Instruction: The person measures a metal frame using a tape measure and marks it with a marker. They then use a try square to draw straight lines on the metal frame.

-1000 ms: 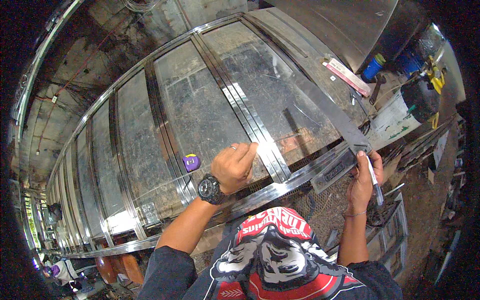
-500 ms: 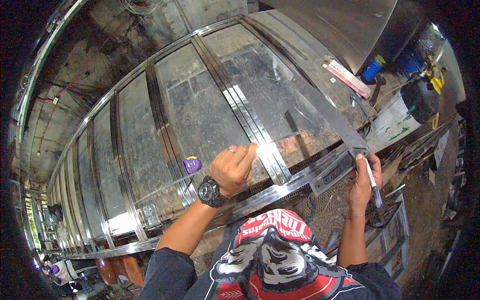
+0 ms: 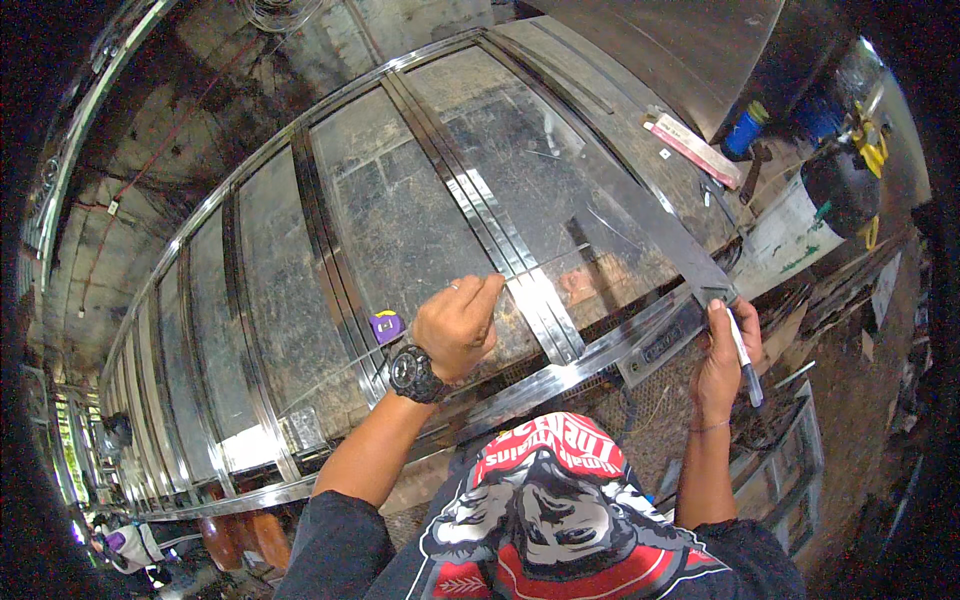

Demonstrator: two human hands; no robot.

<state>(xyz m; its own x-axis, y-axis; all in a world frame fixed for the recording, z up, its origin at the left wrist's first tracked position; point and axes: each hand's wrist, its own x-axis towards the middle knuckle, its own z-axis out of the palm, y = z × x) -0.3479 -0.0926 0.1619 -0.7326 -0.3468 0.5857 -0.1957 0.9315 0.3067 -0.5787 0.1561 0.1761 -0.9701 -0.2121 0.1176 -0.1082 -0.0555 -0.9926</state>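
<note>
My left hand point(image 3: 455, 328), with a black watch on its wrist, is closed over a long metal frame with shiny crossbars. Its fingertips are beside a bright double crossbar point(image 3: 535, 305); whether anything is in them I cannot make out. My right hand point(image 3: 722, 355) holds a white marker pen point(image 3: 741, 352) with a dark end pointing down. Its thumb and fingers also touch the near end of a wide flat grey metal strip point(image 3: 665, 225), which slants across the right end of the frame. A purple tape measure point(image 3: 386, 326) lies left of my left hand.
On the right of the bench are a red-and-white narrow box point(image 3: 695, 150), a blue can point(image 3: 745, 130), a hammer point(image 3: 757, 170) and yellow-handled tools point(image 3: 872, 150). Metal frames point(image 3: 790, 500) lie low on the right. Coiled wire point(image 3: 280, 10) is at the back.
My left hand has shifted slightly up and to the left, its fingertips drawing away from the bright crossbar. My right hand stays at the strip's end with the marker pen.
</note>
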